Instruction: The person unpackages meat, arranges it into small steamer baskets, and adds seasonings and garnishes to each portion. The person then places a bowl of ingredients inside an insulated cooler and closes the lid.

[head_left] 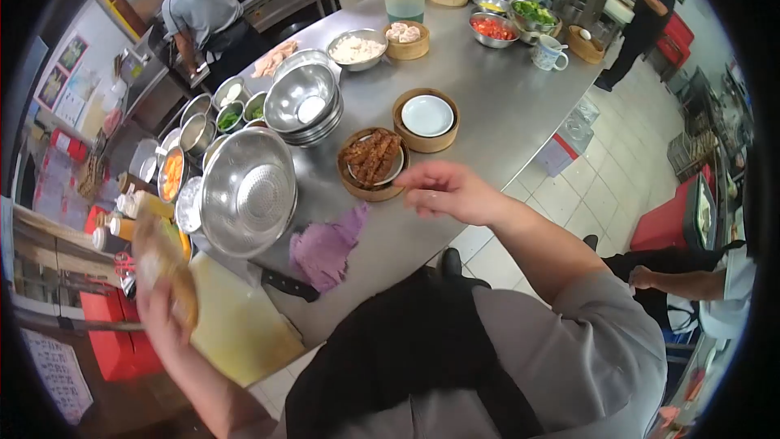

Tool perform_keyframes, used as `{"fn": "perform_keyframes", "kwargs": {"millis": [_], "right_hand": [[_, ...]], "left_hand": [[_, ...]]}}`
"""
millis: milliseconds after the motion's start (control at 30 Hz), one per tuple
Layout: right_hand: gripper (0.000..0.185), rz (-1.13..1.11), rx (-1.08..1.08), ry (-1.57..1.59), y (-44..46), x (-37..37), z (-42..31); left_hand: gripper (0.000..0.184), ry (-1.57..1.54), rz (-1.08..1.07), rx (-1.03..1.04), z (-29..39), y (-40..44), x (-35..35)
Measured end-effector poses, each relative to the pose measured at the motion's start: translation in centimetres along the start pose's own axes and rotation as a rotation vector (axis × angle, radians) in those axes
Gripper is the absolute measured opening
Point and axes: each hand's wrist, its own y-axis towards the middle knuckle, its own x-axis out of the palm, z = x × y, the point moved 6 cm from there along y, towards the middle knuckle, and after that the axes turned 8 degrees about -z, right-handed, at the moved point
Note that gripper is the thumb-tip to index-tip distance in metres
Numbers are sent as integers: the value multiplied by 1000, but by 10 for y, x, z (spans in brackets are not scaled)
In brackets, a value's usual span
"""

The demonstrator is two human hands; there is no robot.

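Note:
My left hand [159, 309] is wrapped around a blurred, elongated tan-brown packet [166, 264], raised over the left end of the table; motion smear hides its exact kind. Fingers loosely bent and apart, my right hand [451, 191] hovers at the right edge of a bamboo steamer [366, 189], with nothing visible in it. In that steamer, brown glazed pieces like chicken feet [372, 154] lie on a white dish. Just behind stands a second bamboo steamer [426, 144] with a bare white dish [427, 116]. A purple cloth [329, 248] lies crumpled in front.
A black-handled knife [288, 283] lies beside a yellowed cutting board [244, 325]. Left of the steamers are a perforated metal bowl [249, 193] and stacked steel bowls [302, 97]. Ingredient bowls and a mug [549, 54] stand farther back. Co-workers [203, 12] are around the table.

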Motion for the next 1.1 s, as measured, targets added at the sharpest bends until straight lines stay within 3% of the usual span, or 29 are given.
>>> {"fn": "perform_keyframes", "kwargs": {"millis": [167, 200, 367, 433, 567, 700, 833, 933, 1033, 1100], "right_hand": [[76, -218, -60, 83, 31, -17, -24], [75, -156, -88, 75, 34, -33, -26], [72, 104, -193, -32, 35, -126, -9], [69, 138, -208, -55, 37, -162, 10], [60, 118, -140, -260, 42, -216, 29], [52, 117, -22, -555, 57, -226, 12], [48, 79, 34, -546, 72, -231, 18], [47, 50, -13, -566, 79, -232, 15], [42, 153, -91, -704, 76, -235, 8], [38, 145, 21, -751, 77, -248, 11]], "left_hand": [[56, -245, -86, -76, -45, 87, 245], [57, -361, -166, -10, -57, 104, 289], [68, -293, -333, 40, -102, 142, 438], [72, -199, -450, 60, -115, 151, 458], [58, -59, -460, -197, -118, 166, 460], [45, 363, -501, -256, -143, 194, 447], [39, 317, -407, -343, -155, 206, 428], [32, 392, -399, -350, -161, 216, 417], [28, 831, -410, -206, -146, 220, 410], [27, 923, -395, -169, -145, 219, 410]]}}
